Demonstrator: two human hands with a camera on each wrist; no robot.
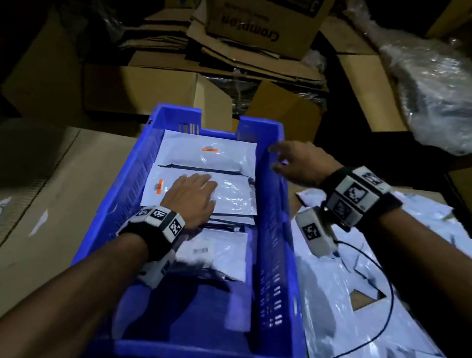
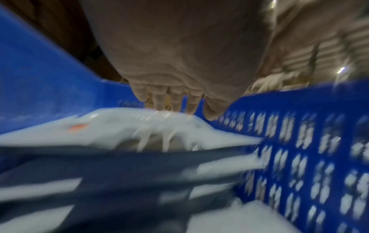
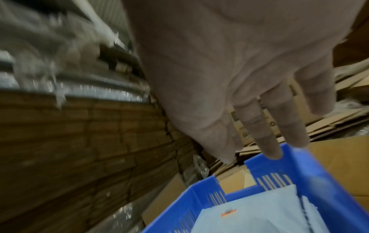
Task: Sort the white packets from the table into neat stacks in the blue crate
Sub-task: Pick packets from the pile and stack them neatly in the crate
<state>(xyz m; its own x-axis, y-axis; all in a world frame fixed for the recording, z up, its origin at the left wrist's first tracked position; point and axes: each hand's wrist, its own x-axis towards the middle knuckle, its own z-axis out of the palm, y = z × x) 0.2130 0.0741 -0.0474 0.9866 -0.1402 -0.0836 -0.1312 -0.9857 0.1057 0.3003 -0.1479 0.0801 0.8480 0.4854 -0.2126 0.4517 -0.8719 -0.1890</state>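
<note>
Your head camera looks steeply down from above onto the whole blue crate (image 1: 276,213), while your left wrist camera sits low inside it, close along the packets toward its far wall, and your right wrist camera hangs over its far right corner, facing the stacked cartons (image 3: 339,159) beyond.

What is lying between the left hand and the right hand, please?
In the head view, the white packet under the left hand and the blue crate wall lie before the right hand.
</note>
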